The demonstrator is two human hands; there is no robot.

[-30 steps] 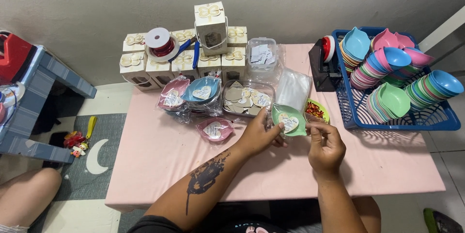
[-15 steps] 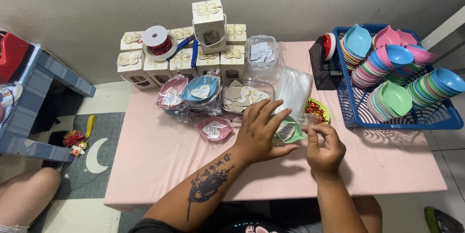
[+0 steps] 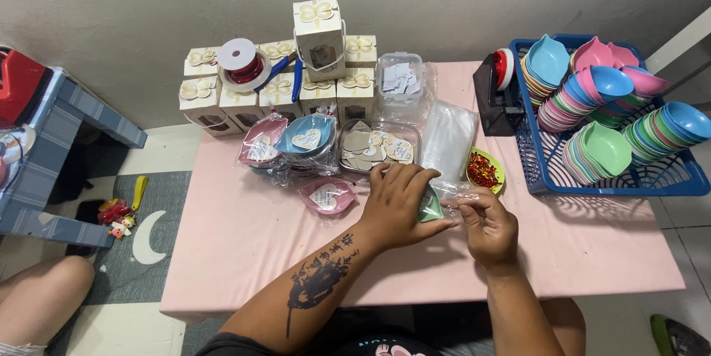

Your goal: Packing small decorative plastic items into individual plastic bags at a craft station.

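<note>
Green dish point(image 3: 431, 212) sat at table centre, mostly covered by left hand point(image 3: 400, 204), only a corner showing. Lay pressed under that palm, fingers spread flat over it. Clear bag point(image 3: 461, 192) pinched at its edge between thumb and fingers of right hand point(image 3: 485, 226), just at 3 o'clock of dish, touching it. Whether dish was inside bag, could not tell. Small yellow-green plate point(image 3: 489, 171) of red bits stood at 1 o'clock, near. Stack of clear bags point(image 3: 446, 138) lay at 12 o'clock. Tray of heart tags point(image 3: 378, 145) at 11 o'clock. Wrapped pink dish point(image 3: 326, 197) at 9 o'clock. Blue basket point(image 3: 615, 178) of coloured dishes well apart at 2 o'clock. White boxes point(image 3: 274, 89) and ribbon spool point(image 3: 241, 64) far at 11 o'clock.
</note>
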